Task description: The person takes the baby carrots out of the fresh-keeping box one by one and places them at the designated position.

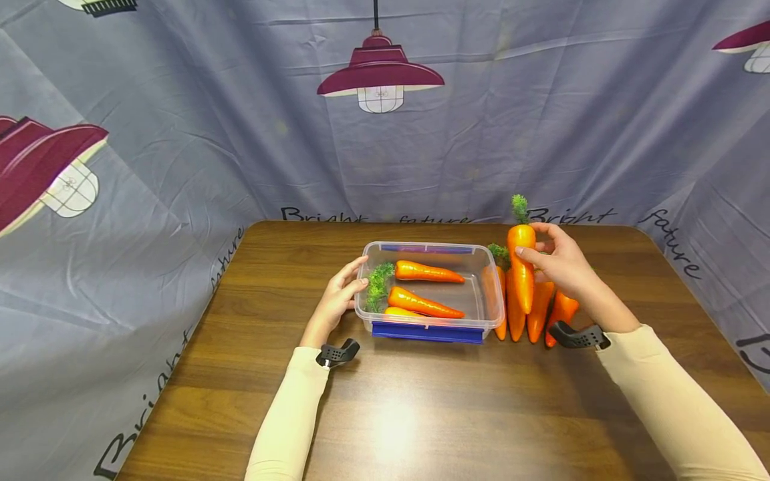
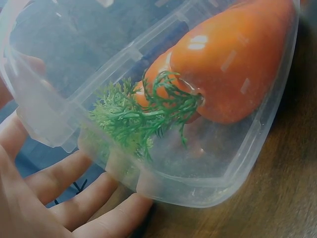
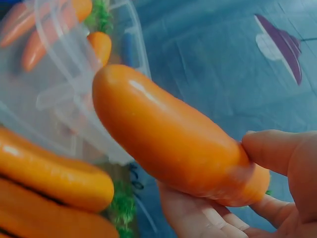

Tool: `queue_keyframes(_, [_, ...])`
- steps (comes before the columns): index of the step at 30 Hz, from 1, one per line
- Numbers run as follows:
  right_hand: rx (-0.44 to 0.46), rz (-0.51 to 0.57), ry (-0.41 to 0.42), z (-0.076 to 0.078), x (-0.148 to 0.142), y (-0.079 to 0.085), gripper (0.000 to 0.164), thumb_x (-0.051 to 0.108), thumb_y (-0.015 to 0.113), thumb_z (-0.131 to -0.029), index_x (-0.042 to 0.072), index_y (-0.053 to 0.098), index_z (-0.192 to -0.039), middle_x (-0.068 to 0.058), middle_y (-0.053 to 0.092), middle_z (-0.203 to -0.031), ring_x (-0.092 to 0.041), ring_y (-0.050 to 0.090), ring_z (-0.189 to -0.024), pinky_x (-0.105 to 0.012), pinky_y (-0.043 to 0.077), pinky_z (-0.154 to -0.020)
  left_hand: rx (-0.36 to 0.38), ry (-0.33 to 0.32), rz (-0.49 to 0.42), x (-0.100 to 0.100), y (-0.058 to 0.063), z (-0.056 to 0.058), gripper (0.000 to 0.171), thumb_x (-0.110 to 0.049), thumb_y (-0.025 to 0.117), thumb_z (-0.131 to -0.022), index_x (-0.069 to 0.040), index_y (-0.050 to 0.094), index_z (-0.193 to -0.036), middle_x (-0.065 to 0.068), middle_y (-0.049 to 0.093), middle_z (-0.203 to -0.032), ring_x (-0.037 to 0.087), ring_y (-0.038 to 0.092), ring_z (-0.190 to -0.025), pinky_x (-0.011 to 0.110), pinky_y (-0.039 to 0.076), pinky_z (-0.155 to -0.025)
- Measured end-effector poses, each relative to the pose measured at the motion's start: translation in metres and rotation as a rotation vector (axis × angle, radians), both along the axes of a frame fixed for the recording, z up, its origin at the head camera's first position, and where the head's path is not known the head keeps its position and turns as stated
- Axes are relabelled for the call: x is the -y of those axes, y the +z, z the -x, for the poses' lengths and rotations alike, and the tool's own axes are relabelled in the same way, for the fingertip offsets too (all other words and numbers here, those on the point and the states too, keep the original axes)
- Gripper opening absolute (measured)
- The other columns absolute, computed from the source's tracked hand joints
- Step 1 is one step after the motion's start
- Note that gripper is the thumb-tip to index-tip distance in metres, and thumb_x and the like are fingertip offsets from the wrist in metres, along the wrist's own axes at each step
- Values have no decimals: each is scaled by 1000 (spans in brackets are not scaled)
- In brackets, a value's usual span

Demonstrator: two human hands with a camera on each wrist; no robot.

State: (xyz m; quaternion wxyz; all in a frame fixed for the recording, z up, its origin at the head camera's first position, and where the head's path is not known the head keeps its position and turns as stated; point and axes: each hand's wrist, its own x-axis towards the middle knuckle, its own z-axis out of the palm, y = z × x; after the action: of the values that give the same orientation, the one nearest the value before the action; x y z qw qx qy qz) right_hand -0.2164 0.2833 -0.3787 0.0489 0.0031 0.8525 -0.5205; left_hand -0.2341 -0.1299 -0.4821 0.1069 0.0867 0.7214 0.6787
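My right hand (image 1: 559, 257) holds a toy carrot (image 1: 521, 267) near its thick top, thumb on one side and fingers on the other. Its green tuft points up and its tip hangs down, overlapping a row of carrots (image 1: 540, 314) in the head view. To the left stands a clear plastic container (image 1: 490, 314) with three carrots inside, tufts toward its left end. My left hand (image 1: 337, 297) rests against that left end. In the left wrist view its spread fingers (image 2: 74, 173) lie along the outside of the clear wall, beside the green leaves (image 2: 133, 114).
Several carrots lie side by side just right of the container, tips toward the front. A blue clip flap (image 1: 427, 332) hangs along the container's front. Behind the brown wooden table (image 1: 289, 267) hangs a grey-blue curtain (image 1: 511, 133) printed with lamps.
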Motion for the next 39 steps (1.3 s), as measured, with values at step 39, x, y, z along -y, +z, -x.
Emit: queue_keyframes(39, [153,-19,-188,-48,-133,-80,81,20,56,-104,-20,2,-148,14,57,-84,-3,64,-70,-34,64,-63,6,-3,-14,0,0,1,57,-15,55,-102,-18,40,-157,19,39,-161,32,60,-121,35,63,-80])
